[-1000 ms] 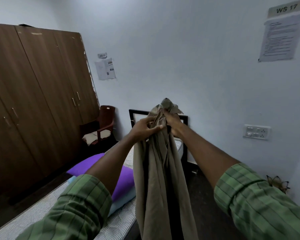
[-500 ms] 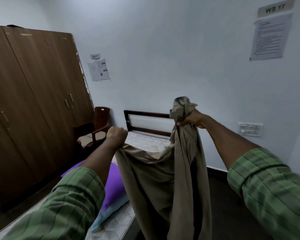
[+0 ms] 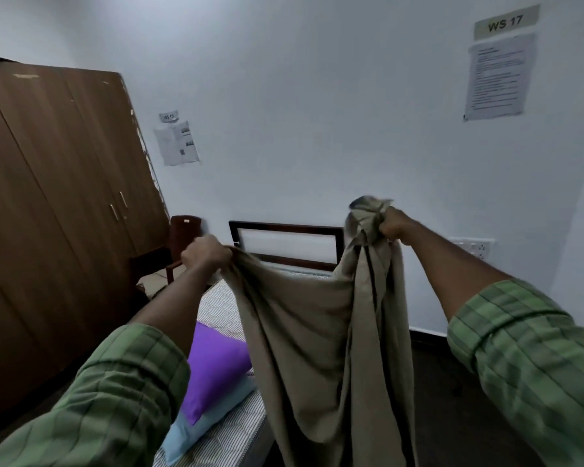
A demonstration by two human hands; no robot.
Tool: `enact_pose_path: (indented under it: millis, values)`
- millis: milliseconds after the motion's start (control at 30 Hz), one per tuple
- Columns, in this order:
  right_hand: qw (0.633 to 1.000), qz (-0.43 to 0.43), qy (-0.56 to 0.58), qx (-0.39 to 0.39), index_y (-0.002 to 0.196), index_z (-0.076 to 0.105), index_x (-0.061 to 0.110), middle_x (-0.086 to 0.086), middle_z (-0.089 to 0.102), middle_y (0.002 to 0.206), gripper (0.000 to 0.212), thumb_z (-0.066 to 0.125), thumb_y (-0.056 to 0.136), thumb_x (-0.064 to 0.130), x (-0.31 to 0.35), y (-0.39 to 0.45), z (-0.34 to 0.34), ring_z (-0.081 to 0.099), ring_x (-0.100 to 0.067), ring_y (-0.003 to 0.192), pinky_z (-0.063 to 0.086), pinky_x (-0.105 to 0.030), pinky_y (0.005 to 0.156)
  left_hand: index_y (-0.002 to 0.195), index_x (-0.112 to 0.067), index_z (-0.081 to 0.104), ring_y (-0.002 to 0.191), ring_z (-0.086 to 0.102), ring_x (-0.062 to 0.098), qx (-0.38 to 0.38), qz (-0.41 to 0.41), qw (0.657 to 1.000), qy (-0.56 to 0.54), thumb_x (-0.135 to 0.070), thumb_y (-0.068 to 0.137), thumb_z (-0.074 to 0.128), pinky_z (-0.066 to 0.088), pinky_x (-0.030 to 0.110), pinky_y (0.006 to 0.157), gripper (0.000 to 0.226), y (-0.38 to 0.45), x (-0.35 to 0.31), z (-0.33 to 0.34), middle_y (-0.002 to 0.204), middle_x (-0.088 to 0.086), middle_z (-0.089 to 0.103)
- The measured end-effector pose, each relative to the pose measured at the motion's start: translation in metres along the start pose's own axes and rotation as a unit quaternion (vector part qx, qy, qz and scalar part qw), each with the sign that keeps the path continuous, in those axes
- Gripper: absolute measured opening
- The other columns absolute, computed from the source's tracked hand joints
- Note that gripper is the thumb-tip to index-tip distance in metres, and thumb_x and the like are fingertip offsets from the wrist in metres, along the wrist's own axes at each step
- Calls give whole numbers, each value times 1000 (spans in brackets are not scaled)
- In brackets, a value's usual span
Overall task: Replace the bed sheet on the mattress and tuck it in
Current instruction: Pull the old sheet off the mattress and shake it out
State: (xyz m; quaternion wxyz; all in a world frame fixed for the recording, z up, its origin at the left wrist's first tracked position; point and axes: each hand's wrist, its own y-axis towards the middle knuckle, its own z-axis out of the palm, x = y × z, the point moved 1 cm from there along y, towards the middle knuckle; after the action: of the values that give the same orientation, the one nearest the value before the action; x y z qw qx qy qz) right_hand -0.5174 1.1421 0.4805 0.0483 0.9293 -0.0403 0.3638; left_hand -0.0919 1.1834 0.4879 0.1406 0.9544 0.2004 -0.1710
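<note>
A beige bed sheet [image 3: 317, 338] hangs in front of me, stretched between both hands above the bed. My left hand [image 3: 204, 256] grips one edge of it at the left. Higher up at the right, my right hand [image 3: 397, 225] clutches a bunched part of the sheet. The rest of the cloth drapes down past the bed's side. The bare striped mattress [image 3: 216, 301] lies below, partly hidden by the sheet and my left arm.
A purple pillow [image 3: 216, 365] lies on a light blue pillow [image 3: 199, 436] on the mattress. A dark headboard frame [image 3: 284, 227] stands at the far end. A brown chair [image 3: 179, 244] and a wooden wardrobe [image 3: 48, 197] are at the left. Dark floor [image 3: 452, 416] runs along the right.
My hands have moved apart, the left going left and the right going right and up. The bunched sheet has opened out between them.
</note>
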Motion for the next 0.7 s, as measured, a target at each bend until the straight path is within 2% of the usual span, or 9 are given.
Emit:
enact_pose_path:
  millis: [33,100,267,333,400,467,567,633,700]
  values:
    - [995,23,-26,-92,132,53,-3,-30,55,137,34,50,99,3,-7,0,-2,57,-43,122,51,-45,98,106,-10,71,104,70,33,-49,-66,994,-66,-32,87,63,55,40,88,30,3,6,-6,111,11,72]
    - [986,66,23,-154,142,46,-4,-30,50,143,43,49,102,9,-20,2,-2,52,-43,130,44,-43,106,115,-6,72,107,70,36,-89,-157,967,-179,-31,87,59,56,45,92,40,13,15,-17,115,14,72]
    - [962,42,261,-63,135,57,-2,-21,64,130,34,53,103,9,-20,-1,9,66,-34,110,53,-31,77,118,-6,70,100,70,37,-34,-184,946,-266,-45,83,46,58,46,93,58,38,22,-13,114,15,72]
    - [931,12,364,-18,130,58,3,-15,68,108,26,53,104,3,-8,-14,20,66,-22,86,55,-26,58,116,-7,69,99,69,37,-10,-132,960,-245,-52,82,44,58,45,93,62,31,10,-4,112,14,72]
    - [919,-1,393,38,129,60,6,-9,68,98,29,51,104,-3,2,-22,34,63,-18,81,54,-27,55,103,-10,72,96,69,32,5,-12,990,-144,-51,81,50,57,37,86,51,9,-10,-3,100,10,71]
    - [900,-22,423,103,121,64,11,-10,70,105,23,56,102,2,11,-25,50,65,-24,95,57,-31,72,87,-12,73,86,70,28,7,110,990,-93,-47,80,56,54,31,74,40,-8,-30,5,85,6,72]
    - [832,-33,517,198,117,67,10,-26,63,134,20,55,102,17,31,-37,65,62,-37,125,53,-44,106,74,-10,72,66,64,17,63,205,958,-188,-33,77,66,47,25,58,24,-28,-54,29,66,2,67]
    - [782,-28,574,240,119,71,11,-17,68,131,35,44,108,31,46,-48,68,69,-28,117,59,-41,96,69,-11,65,62,56,14,138,199,931,-271,-7,76,62,43,22,53,9,-42,-65,43,62,-1,61]
    - [740,-23,620,260,141,59,15,-6,60,145,46,50,106,43,60,-51,68,60,-22,131,55,-38,101,75,-15,62,72,60,21,171,195,913,-316,-2,68,51,47,30,62,19,-47,-71,59,71,3,65]
